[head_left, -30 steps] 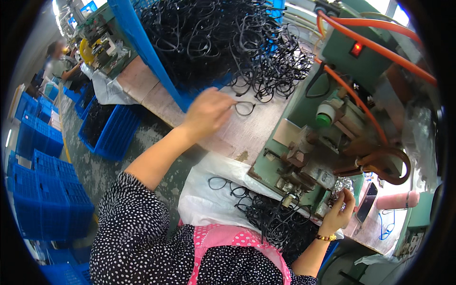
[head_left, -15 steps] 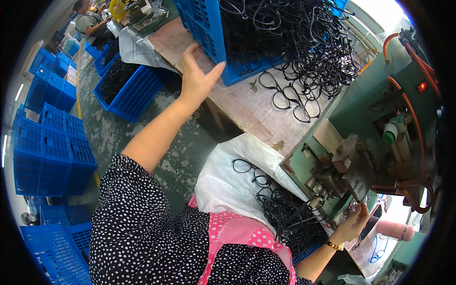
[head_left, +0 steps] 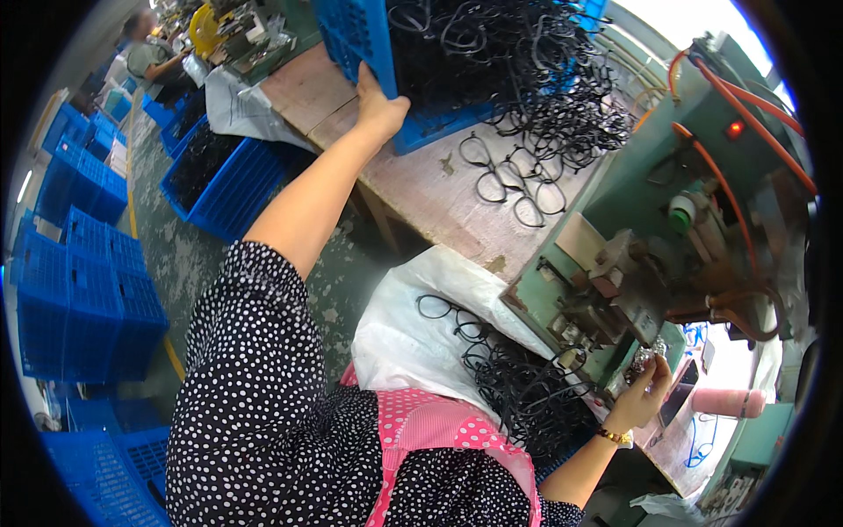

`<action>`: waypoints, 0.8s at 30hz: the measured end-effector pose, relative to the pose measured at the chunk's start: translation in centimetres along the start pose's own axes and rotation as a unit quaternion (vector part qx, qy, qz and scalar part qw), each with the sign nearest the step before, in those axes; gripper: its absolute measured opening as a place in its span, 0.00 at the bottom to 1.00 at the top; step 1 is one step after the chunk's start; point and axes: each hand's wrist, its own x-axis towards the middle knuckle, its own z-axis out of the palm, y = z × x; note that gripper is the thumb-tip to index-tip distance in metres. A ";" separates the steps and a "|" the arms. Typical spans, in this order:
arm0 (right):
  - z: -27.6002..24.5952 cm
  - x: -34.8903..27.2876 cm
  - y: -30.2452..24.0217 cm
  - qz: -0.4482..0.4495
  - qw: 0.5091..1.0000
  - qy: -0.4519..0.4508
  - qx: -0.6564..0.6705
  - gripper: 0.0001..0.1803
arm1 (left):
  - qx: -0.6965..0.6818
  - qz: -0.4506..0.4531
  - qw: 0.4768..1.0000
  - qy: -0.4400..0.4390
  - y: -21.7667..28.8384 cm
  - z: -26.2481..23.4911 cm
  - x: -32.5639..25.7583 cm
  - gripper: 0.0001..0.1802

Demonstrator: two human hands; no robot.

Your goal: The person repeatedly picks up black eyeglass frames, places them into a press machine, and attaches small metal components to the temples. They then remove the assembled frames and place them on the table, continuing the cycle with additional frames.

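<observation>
Green metal press machine [head_left: 650, 255] sits at right on the worn wooden surface [head_left: 439, 189]; loose black eyeglass frames [head_left: 518, 180] lie flat between it and the blue plastic crate [head_left: 364, 44]. Crate is tipped on its side, frames spilling rightward. Left hand [head_left: 379, 110] grips the crate's edge, fingers hidden. Right hand [head_left: 643, 397], loosely curled, at the machine's front; hold unclear. White plastic bag [head_left: 404, 334] in lap holds more frames.

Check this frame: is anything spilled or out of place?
Yes. Black eyeglass frames have spilled from the overfull blue crate onto the wooden bench. The left hand grips the crate's side.
</observation>
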 end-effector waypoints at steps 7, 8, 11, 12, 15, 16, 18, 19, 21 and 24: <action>-0.5 -0.1 0.9 -0.068 0.994 0.026 -0.077 0.10 | 0.083 0.074 0.986 0.122 1.3 3.1 -5.4 0.56; -0.4 -0.1 1.0 -0.052 0.997 0.033 -0.048 0.11 | 0.079 0.098 0.984 0.130 1.6 3.3 -6.1 0.56; -0.8 0.4 0.8 -0.081 0.990 0.030 -0.108 0.13 | -0.002 0.049 0.986 0.158 2.8 3.9 -9.2 0.54; -0.8 0.7 0.5 -0.033 0.997 0.013 -0.071 0.13 | -0.027 0.048 0.984 0.167 3.1 4.2 -11.4 0.50; -1.3 0.2 -1.0 -0.070 0.989 -0.014 -0.127 0.18 | -0.153 0.094 0.973 0.143 3.5 6.0 -18.8 0.42; -0.8 0.3 -1.4 -0.088 0.987 -0.009 -0.131 0.18 | -0.027 0.121 0.981 0.152 3.7 6.9 -20.3 0.36; -0.8 0.1 -2.4 -0.097 0.985 -0.006 -0.143 0.19 | 0.033 0.085 0.996 0.013 3.1 7.8 -21.5 0.29; -0.8 0.0 -2.7 -0.084 0.985 -0.008 -0.148 0.19 | 0.042 0.090 0.995 -0.013 2.8 8.2 -21.7 0.29; -0.7 0.0 -3.1 -0.060 0.984 -0.007 -0.165 0.19 | 0.052 0.126 0.990 -0.042 2.8 9.1 -21.6 0.29; -0.5 0.1 -2.7 -0.074 0.979 0.005 -0.189 0.18 | 0.204 0.172 0.960 -0.080 3.0 10.0 -21.7 0.25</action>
